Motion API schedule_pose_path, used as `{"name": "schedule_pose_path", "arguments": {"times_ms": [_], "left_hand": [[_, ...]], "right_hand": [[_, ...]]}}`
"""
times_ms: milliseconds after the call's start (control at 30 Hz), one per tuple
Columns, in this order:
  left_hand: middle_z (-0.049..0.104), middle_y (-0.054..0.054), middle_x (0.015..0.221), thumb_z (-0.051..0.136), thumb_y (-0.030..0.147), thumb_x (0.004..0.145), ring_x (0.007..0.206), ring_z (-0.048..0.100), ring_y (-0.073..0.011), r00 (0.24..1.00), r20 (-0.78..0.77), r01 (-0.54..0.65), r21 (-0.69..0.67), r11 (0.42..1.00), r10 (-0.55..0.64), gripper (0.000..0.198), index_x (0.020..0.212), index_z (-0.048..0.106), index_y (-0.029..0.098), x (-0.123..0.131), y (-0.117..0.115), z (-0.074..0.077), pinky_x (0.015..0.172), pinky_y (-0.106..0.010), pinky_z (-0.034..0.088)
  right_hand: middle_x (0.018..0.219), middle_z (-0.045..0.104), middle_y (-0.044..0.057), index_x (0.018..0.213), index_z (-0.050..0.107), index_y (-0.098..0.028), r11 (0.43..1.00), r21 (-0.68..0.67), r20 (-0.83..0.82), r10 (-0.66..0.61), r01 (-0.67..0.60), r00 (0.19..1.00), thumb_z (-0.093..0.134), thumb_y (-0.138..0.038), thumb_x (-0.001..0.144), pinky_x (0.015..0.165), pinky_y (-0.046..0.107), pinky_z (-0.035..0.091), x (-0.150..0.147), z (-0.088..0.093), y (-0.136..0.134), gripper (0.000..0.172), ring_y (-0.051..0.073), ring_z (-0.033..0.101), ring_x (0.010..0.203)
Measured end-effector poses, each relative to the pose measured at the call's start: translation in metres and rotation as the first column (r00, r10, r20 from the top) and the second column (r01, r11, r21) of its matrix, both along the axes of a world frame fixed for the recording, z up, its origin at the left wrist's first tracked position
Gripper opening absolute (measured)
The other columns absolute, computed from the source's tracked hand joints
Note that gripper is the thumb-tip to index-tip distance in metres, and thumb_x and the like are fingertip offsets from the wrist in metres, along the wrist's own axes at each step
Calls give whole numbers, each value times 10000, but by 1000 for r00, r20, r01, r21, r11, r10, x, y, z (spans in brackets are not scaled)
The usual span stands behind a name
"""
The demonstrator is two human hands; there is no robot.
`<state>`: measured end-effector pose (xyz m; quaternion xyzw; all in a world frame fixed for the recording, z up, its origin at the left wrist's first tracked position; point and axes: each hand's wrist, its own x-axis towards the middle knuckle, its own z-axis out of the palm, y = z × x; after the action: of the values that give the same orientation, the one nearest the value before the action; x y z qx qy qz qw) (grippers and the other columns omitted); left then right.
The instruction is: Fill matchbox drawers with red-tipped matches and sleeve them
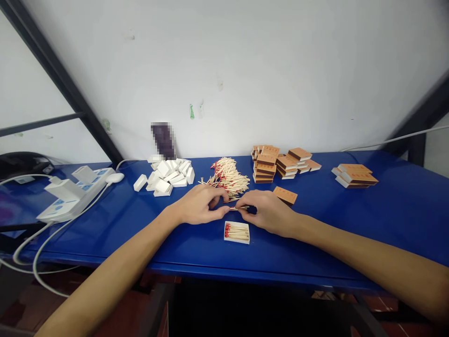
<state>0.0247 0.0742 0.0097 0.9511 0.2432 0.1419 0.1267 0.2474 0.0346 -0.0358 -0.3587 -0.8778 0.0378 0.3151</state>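
Between my two hands is a small bunch of matches (233, 208), lying crosswise just above the table. My left hand (200, 204) pinches its left end, and my right hand (267, 210) grips its right end with thumb and fingers. Directly below them sits a white matchbox tray (237, 241) holding a layer of matches (237, 230), red heads to the left. Behind my hands spreads a loose heap of red-headed matches (228, 175). An orange-brown matchbox sleeve (286, 195) lies just beyond my right hand, partly covered by it.
White matchbox trays (171, 175) are heaped at the left back. Stacked matchboxes (266, 161) stand behind my right hand, with several more matchboxes (356, 174) farther right. A white power strip (75, 196) with cables lies on the left of the blue table (298, 262), against the wall.
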Motion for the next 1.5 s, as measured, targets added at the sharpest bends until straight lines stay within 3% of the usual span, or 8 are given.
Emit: {"name": "schedule_pose_path", "arguments": {"times_ms": [200, 333, 500, 633, 833, 1500], "left_hand": [[502, 49, 595, 706, 548, 727, 526, 439, -85, 998, -18, 66, -40, 997, -67, 398, 737, 591, 168, -1, -4, -1, 557, -237, 331], [479, 51, 573, 737, 673, 634, 525, 416, -86, 997, -34, 71, -72, 995, -74, 527, 713, 597, 171, 1, -6, -3, 545, -239, 318], [467, 56, 555, 768, 650, 614, 519, 403, -85, 994, -34, 103, -93, 990, -107, 511, 721, 629, 171, 4, -9, -3, 541, -243, 317], [491, 50, 570, 769, 585, 647, 521, 419, -84, 991, -33, 128, -85, 988, -131, 437, 717, 646, 171, 5, -10, -4, 549, -244, 329], [504, 41, 584, 744, 550, 678, 533, 442, -90, 992, -39, 114, -57, 992, -116, 396, 734, 640, 171, 5, -9, -6, 574, -244, 343], [577, 21, 632, 712, 594, 724, 574, 512, -103, 994, -41, 101, -26, 995, -102, 429, 764, 655, 171, 4, -7, -9, 613, -245, 368]], "right_hand": [[778, 727, 29, 833, 698, -181, 1000, 3, -35, 9, -9, 999, 584, -98, 804, 649, 251, 481, 3, 2, 1, 144, 155, 655, 692], [765, 731, 21, 808, 700, -189, 999, -30, -86, -18, 15, 996, 599, -119, 793, 635, 243, 487, 8, 13, -2, 124, 145, 657, 668], [743, 734, -15, 779, 712, -206, 970, -241, -128, 0, -31, 992, 628, -145, 786, 620, 223, 497, 12, 38, -15, 104, 130, 664, 659], [705, 722, -40, 779, 720, -218, 935, -333, -102, 90, -119, 991, 634, -136, 777, 565, 204, 470, 7, 46, -28, 119, 108, 636, 597], [719, 713, -15, 781, 710, -202, 960, -248, -10, 132, -130, 991, 607, -122, 809, 568, 223, 440, -1, 35, -34, 134, 117, 625, 605], [792, 698, 31, 852, 715, -198, 979, -107, 31, 177, -173, 984, 570, -153, 902, 657, 243, 464, -4, 19, -28, 159, 147, 628, 726]]}}
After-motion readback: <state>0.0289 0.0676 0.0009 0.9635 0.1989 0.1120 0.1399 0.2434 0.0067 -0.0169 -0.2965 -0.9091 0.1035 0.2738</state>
